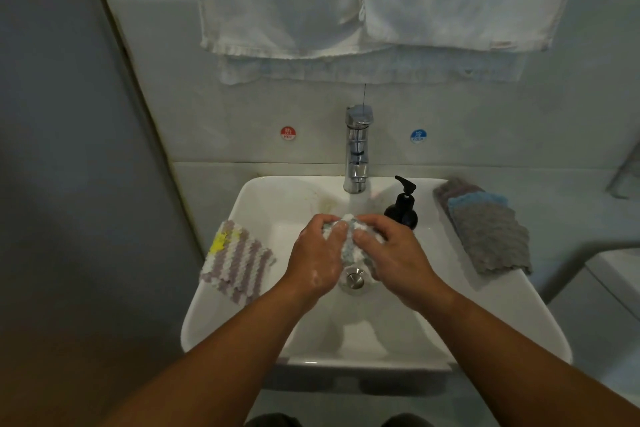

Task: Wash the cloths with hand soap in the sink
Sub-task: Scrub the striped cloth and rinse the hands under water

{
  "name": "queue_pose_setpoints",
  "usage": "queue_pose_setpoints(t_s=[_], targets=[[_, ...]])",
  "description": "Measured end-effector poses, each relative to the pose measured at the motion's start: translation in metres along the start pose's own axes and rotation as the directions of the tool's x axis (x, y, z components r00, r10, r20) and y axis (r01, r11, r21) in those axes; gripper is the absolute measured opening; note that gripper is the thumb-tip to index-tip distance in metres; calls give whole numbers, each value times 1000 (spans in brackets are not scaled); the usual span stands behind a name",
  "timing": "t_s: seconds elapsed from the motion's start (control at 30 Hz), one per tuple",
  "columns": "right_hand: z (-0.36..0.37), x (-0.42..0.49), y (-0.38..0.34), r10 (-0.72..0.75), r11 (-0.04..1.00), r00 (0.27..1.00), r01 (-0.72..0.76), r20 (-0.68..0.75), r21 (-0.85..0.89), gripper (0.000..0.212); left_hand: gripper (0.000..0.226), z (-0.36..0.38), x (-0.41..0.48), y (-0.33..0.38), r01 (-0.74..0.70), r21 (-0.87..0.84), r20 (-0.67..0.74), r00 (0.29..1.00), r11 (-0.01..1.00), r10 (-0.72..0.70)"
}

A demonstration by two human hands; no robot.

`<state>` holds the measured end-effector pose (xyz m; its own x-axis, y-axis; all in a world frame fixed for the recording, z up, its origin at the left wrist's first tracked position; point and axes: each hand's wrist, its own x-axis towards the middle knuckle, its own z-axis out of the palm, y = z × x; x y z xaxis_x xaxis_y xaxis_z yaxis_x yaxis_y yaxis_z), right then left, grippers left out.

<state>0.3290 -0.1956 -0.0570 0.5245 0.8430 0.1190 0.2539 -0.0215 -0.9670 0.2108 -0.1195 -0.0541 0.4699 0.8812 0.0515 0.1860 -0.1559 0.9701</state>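
Over the middle of the white sink (242,315), my left hand (317,256) and my right hand (394,256) both grip one bunched blue-and-white cloth (348,239). It sits under the chrome tap (357,149), above the metal drain (354,278). Soap suds show on the back of my left hand. A black hand-soap pump bottle (402,204) stands on the sink's back right, just beyond my right hand. A purple-and-white striped cloth with a yellow patch (235,262) lies on the left rim.
A stack of cloths, grey on top with blue and purple beneath (488,232), lies on the right rim. White towels (363,3) hang on the tiled wall above the tap. Red hot (287,133) and blue cold (418,136) stickers flank the tap.
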Motion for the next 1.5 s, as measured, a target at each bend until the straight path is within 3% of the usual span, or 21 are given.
queue_pose_setpoints(t_s=[0.1, 0.17, 0.27, 0.37, 0.43, 0.53, 0.63, 0.77, 0.87, 1.03, 1.23, 1.3, 1.4, 1.5], targets=[[2, 1, -1, 20, 993, 991, -4, -133, 116, 6, 24, 8, -6, 3, 0, 3, -64, 998, 1000, 1], [6, 5, -3, 75, 989, 971, -43, -227, 144, 9, 24, 16, -15, 7, -3, -12, -24, 1000, 1000, 3], [14, 5, -3, 154, 988, 935, -139, -318, 71, 18, 23, 25, -22, 9, -26, 61, 23, 999, 998, 25], [27, -13, -4, 33, 986, 979, -65, -200, -157, 28, 17, 18, -10, 14, 11, 74, -79, 997, 997, -5], [31, -23, -9, -35, 973, 992, 7, -118, -230, 23, 15, 13, -4, 13, 85, 33, -106, 991, 996, -81], [21, -7, -7, -122, 957, 971, 60, -207, -284, 19, 11, 23, -10, 3, 112, 11, 3, 994, 994, -112], [8, 15, -3, -92, 924, 958, -19, -270, -382, 27, 17, 30, -20, 2, 81, -6, 56, 995, 997, -81], [21, 2, 9, -155, 808, 986, 96, -53, -582, 16, 16, 19, -8, 5, 88, -35, -61, 994, 996, -90], [25, -8, 10, -161, 799, 986, 150, 33, -582, 7, 16, 18, -3, 3, 177, -64, -55, 982, 982, -181], [5, 8, -9, -197, 832, 963, 67, -181, -551, 20, 34, 29, -21, 8, 87, -57, 66, 994, 995, -84], [27, -12, 4, -216, 780, 975, 204, 50, -591, 12, 9, 16, -3, 6, 108, -13, -95, 990, 994, -109], [19, -2, 1, -216, 760, 976, 170, 3, -628, 3, 15, 20, -7, 4, 104, 32, -17, 995, 994, -103], [6, 12, -3, -161, 832, 978, 60, -136, -552, 18, 28, 26, -18, 2, 121, -28, 112, 987, 992, -117], [18, 4, 5, -165, 830, 982, 91, -86, -550, 14, 21, 21, -14, 2, 114, -44, 78, 991, 992, -111]])
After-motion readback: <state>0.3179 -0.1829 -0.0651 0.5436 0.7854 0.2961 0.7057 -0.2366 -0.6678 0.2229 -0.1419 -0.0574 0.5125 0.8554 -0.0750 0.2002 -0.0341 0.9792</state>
